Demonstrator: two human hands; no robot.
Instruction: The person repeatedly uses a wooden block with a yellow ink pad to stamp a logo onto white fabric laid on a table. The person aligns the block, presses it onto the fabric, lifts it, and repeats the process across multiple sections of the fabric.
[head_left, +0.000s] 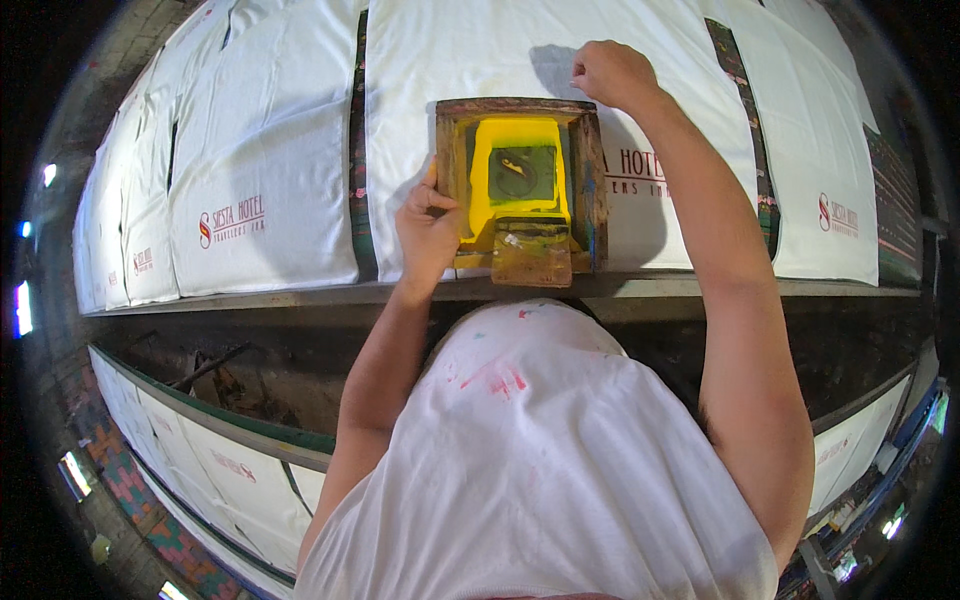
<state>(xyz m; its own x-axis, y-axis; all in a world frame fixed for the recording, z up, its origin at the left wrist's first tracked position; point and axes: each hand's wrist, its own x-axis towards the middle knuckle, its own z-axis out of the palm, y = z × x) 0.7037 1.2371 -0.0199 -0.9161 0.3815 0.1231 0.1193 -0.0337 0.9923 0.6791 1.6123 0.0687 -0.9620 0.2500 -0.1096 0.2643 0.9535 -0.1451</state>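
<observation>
A wooden screen-printing frame (447, 150) lies on a white cloth (440, 50) in front of me. Bright yellow ink (480, 180) rings its small dark green mesh window (535, 172). My left hand (428, 225) grips the frame's left side near the lower corner, fingers bent over the edge. A yellow-stained squeegee (532, 262) rests inside the frame and leans over its near edge, with neither hand on it. Beyond the frame's far right corner, my right hand (615, 75) is closed above the cloth. Its fingers are curled, and what they hold, if anything, is hidden.
More white cloths with red printing lie side by side along the long table, such as one at left (270, 190) and one at right (815, 180). Dark gaps separate them. Behind me runs a second table (215, 425) with printed cloths.
</observation>
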